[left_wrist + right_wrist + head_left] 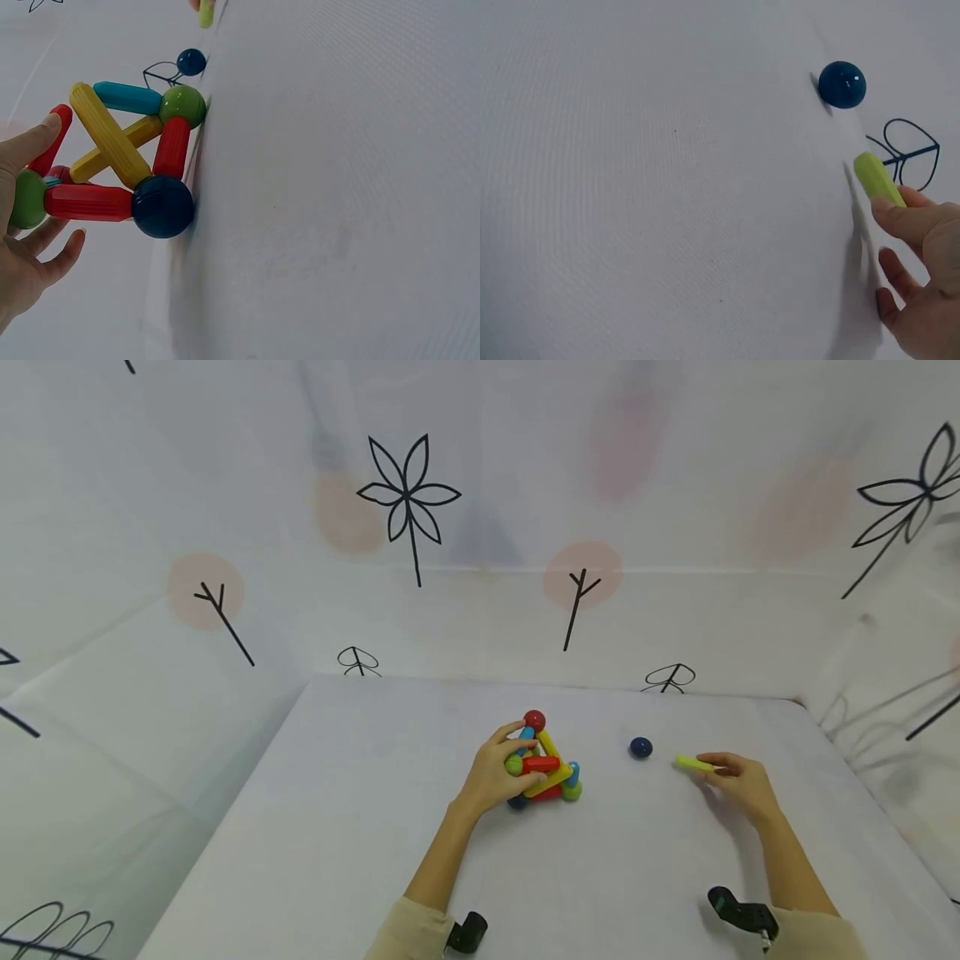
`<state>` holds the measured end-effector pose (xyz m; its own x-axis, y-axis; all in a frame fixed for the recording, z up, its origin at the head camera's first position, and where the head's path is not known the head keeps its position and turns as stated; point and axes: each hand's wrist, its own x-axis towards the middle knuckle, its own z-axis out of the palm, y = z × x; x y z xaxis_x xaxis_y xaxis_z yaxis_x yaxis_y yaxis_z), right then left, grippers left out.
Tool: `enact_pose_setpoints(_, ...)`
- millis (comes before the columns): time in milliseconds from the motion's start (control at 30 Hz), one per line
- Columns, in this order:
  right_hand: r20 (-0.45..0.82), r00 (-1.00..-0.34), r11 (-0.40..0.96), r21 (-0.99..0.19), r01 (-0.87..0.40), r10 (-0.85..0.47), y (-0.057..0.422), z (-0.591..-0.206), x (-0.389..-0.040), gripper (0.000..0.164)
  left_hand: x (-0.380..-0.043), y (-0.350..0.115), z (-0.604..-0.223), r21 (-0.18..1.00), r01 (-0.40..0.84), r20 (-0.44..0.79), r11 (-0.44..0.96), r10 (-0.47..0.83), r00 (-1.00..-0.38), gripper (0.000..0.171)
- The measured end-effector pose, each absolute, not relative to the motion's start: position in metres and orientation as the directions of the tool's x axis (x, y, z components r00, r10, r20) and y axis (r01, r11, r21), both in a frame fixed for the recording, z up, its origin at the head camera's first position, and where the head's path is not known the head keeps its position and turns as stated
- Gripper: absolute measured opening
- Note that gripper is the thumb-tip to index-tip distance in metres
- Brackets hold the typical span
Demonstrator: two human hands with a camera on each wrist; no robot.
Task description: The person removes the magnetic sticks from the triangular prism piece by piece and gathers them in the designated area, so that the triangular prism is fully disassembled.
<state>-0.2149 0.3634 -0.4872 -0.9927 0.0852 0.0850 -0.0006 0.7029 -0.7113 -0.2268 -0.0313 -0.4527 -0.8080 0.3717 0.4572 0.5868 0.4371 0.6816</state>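
A frame of ball-and-rod toy pieces stands at the table's middle, with a red ball (535,720) on top and a dark blue ball (163,207) and a green ball (182,106) low down. Red rods (88,202), yellow rods (110,135) and a blue rod (127,97) join them. My left hand (491,775) grips the frame from its left side, thumb on a red rod. Between thumb and fingers, my right hand (742,783) pinches one end of a yellow-green rod (878,178); the rod's other end points left.
One loose dark blue ball (641,747) lies on the white table (337,827) between the frame and my right hand. White cloth walls (480,618) with drawn plants rise behind and beside the table. Dark wrist-worn cameras (742,912) sit at both sleeves.
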Motion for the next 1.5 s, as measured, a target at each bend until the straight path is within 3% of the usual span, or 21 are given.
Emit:
enact_pose_setpoints(233, -0.022, -0.996, 0.728, -0.681, 0.076, 0.084, 0.359, -0.49, -0.221, 0.034, -0.225, -0.032, -0.451, 0.696, 0.576, 0.448, 0.429, 0.367, -0.815, 0.039)
enact_pose_setpoints(467, -0.019, -0.995, 0.739, -0.668, 0.088, 0.102, 0.358, -0.494, -0.227, 0.033, -0.226, -0.032, -0.453, 0.726, 0.561, 0.446, 0.397, 0.35, -0.824, 0.038)
enact_pose_setpoints(967, 0.069, -0.991, 0.745, -0.665, 0.04, 0.115, 0.358, -0.497, -0.224, 0.04, -0.226, -0.034, -0.454, 0.695, 0.598, 0.495, 0.4, 0.338, -0.801, 0.032)
enact_pose_setpoints(1367, 0.147, -0.978, 0.811, -0.584, 0.035, 0.149, 0.333, -0.485, -0.215, 0.048, -0.223, -0.037, -0.453, 0.69, 0.597, 0.501, 0.41, 0.326, -0.802, 0.022)
enact_pose_setpoints(1500, 0.311, -0.937, 0.806, -0.589, -0.058, 0.159, 0.308, -0.479, -0.211, 0.045, -0.223, -0.038, -0.455, 0.694, 0.596, 0.499, 0.404, 0.327, -0.802, 0.022)
